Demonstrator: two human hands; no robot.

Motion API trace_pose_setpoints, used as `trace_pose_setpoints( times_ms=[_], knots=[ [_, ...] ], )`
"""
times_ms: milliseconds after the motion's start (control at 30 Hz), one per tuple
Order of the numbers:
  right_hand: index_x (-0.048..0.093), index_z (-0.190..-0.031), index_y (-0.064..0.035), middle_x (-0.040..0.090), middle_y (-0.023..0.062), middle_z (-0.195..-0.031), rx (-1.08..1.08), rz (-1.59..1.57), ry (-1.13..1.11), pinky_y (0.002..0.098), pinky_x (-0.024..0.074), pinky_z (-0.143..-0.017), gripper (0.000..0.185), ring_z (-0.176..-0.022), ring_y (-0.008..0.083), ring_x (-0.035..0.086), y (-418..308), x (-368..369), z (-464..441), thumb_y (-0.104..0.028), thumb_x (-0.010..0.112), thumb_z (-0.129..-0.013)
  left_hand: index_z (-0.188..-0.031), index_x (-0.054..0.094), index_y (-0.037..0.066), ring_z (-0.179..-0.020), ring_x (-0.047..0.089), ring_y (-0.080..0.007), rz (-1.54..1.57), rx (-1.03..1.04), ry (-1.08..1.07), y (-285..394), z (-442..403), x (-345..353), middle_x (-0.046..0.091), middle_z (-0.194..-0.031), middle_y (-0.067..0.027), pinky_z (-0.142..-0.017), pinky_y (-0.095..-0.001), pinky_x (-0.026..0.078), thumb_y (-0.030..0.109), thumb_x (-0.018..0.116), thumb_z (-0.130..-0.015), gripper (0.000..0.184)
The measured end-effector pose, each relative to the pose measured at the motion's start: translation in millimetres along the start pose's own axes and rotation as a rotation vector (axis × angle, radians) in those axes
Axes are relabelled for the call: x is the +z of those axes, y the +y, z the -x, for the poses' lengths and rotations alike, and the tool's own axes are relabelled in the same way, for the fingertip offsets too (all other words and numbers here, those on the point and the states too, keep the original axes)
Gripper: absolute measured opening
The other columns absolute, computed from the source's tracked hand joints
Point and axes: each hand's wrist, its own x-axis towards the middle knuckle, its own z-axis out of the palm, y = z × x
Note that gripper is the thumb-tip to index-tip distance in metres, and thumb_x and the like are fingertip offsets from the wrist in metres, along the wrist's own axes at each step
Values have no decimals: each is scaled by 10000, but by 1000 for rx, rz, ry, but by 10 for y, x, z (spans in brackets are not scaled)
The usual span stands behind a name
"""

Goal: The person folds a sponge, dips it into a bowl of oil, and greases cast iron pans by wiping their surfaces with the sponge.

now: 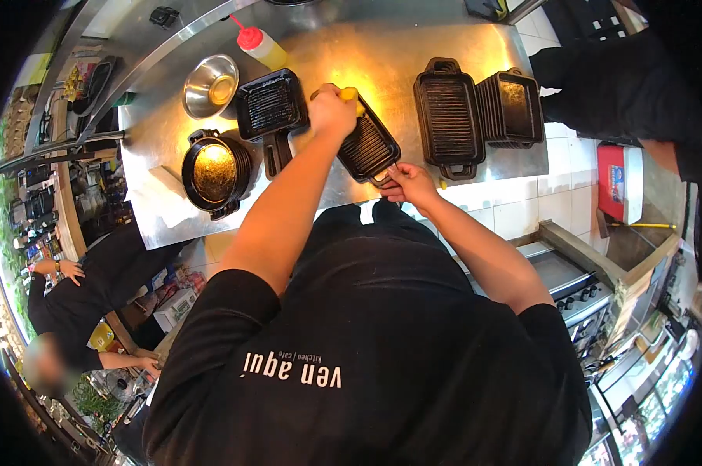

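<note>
A dark rectangular ridged pan (366, 149) lies tilted across the steel table in front of me. My left hand (334, 115) is closed on a yellow sponge-like piece (348, 94) at the pan's far end. At the pan's near end, my right hand (410, 187) pinches the rim by the handle. Left of it sit a square ridged pan (271, 104) and a stack of round black pans (216, 172). On the right are a long ridged pan (449, 118) with two loop handles and a stack of rectangular pans (514, 109).
The steel table (382, 50) also bears a metal bowl (210, 87) and a squeeze bottle (262, 47) with a red top. A person (94, 287) is at the left, another (623, 89) at the upper right. A red and white cooler (620, 184) stands at the right.
</note>
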Motion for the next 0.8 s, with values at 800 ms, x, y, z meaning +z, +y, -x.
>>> trace_pose_setpoints(
  times_ms=[800],
  knots=[
    [656,-1152,12,767,167,-1102,-31,-5,-44,361,662,-826,329,-989,269,798,5,-51,-32,-315,643,-1114,-1052,804,98,-990,744,-413,-171,776,-672,370,546,34,773,-1016,-208,-913,-500,592,124,633,-907,226]
  ],
)
